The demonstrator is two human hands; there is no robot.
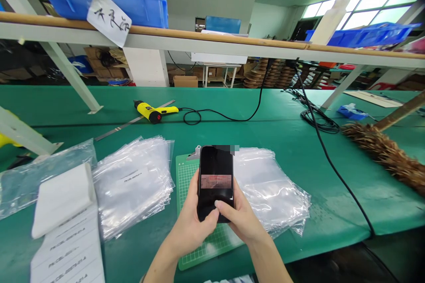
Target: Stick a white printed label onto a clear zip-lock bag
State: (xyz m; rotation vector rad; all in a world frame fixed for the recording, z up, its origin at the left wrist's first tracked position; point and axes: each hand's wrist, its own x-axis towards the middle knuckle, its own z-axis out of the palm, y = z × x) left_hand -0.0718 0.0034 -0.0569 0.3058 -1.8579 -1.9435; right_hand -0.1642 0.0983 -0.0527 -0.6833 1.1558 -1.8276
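Note:
A black smartphone (pixel 215 163) is held upright between both my hands, its screen towards me with a pinkish picture across the middle. My left hand (pixel 196 221) wraps its left edge, thumb over the lower screen. Around the right edge closes my right hand (pixel 241 214), its thumb also on the glass. Below the phone lies a green gridded cutting mat (pixel 199 250) with a metal clip at its top. Clear plastic bags (pixel 268 185) are piled to the right, partly over the mat. Another stack of printed clear bags (pixel 136 185) lies to the left.
A yellow heat gun (pixel 151 111) with a black cord rests at the back. White folded material (pixel 64 199) and a printed strip (pixel 71 252) lie at left. A black cable (pixel 327 154) hangs down at right, near a bristly brush (pixel 385 154). The shelf (pixel 212 40) spans overhead, carrying blue bins (pixel 99 0).

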